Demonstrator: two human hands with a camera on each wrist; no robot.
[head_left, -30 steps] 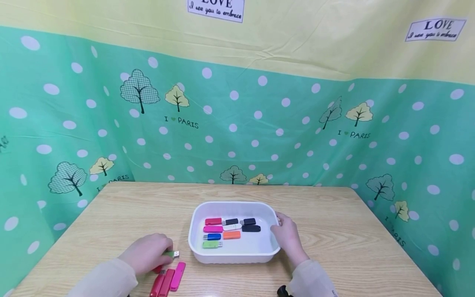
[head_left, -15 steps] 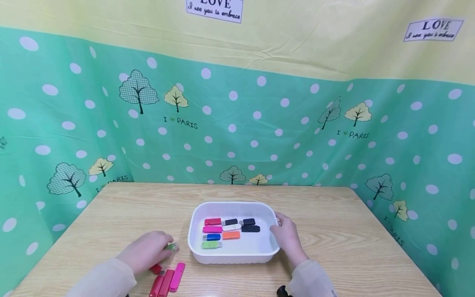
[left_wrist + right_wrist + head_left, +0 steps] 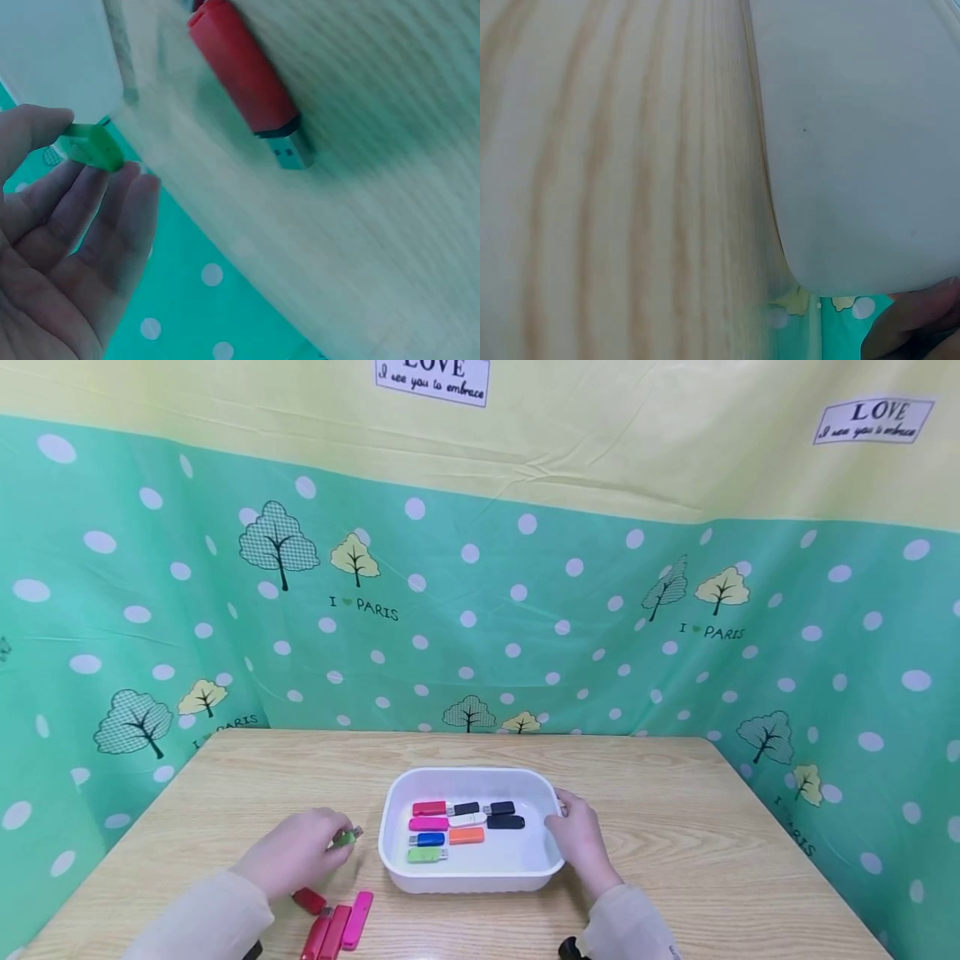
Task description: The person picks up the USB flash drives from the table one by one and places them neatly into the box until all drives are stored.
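My left hand (image 3: 302,850) pinches a green USB stick (image 3: 91,147) between thumb and fingers, its metal plug pointing toward the white tray. It is lifted over the table, left of the tray (image 3: 472,882). My right hand (image 3: 581,843) grips the tray's right rim, thumb inside and fingers outside. In the tray lie USB sticks in rows: a green one (image 3: 427,854), a blue one (image 3: 430,839), an orange one (image 3: 467,835), a white one (image 3: 468,819), red, pink and several black ones. Below my left hand, a red USB stick (image 3: 246,71) lies on the wood, its plug bare.
Two more red USB sticks (image 3: 334,933) and a pink one (image 3: 357,920) lie side by side near the table's front edge. A green and yellow dotted curtain (image 3: 480,635) hangs behind the wooden table (image 3: 660,793).
My left hand has raised the green USB stick from near the red and pink ones and moved it slightly away from me, uncovering a red stick. My right hand stays on the tray rim.
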